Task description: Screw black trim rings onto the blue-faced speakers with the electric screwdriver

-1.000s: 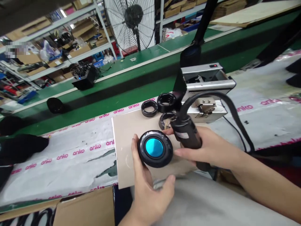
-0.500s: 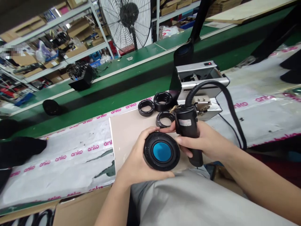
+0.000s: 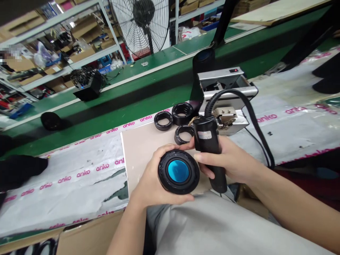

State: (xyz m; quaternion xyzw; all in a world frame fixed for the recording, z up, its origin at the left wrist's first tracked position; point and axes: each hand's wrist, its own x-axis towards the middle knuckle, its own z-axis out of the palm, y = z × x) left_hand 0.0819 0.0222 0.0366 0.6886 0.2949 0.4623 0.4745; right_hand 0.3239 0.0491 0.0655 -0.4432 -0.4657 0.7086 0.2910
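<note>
My left hand (image 3: 148, 177) wraps round the side of a round black speaker-like part (image 3: 164, 179) with a shiny blue disc in its centre. The blue face is turned up toward me. My right hand (image 3: 225, 156) grips a black corded electric screwdriver (image 3: 208, 141), held nearly upright with its thick cable at the top; its bit is out of sight. Fingertips of the right hand also reach the right edge of the round part. Just beyond both hands, several black rings (image 3: 183, 135) lie on a beige board (image 3: 138, 145).
Behind the screwdriver stands a silver metal box machine (image 3: 228, 81) with a red display. Its neighbour is a dark cylinder (image 3: 204, 60). The cable (image 3: 255, 117) loops down to the right. A green conveyor (image 3: 127, 92) crosses behind, with a fan (image 3: 143, 21) beyond. A carton (image 3: 90, 233) sits lower left.
The round part is turned slightly, and its blue disc catches more light. The whole view has shifted a little, so things sit slightly further left. Both hands keep their holds.
</note>
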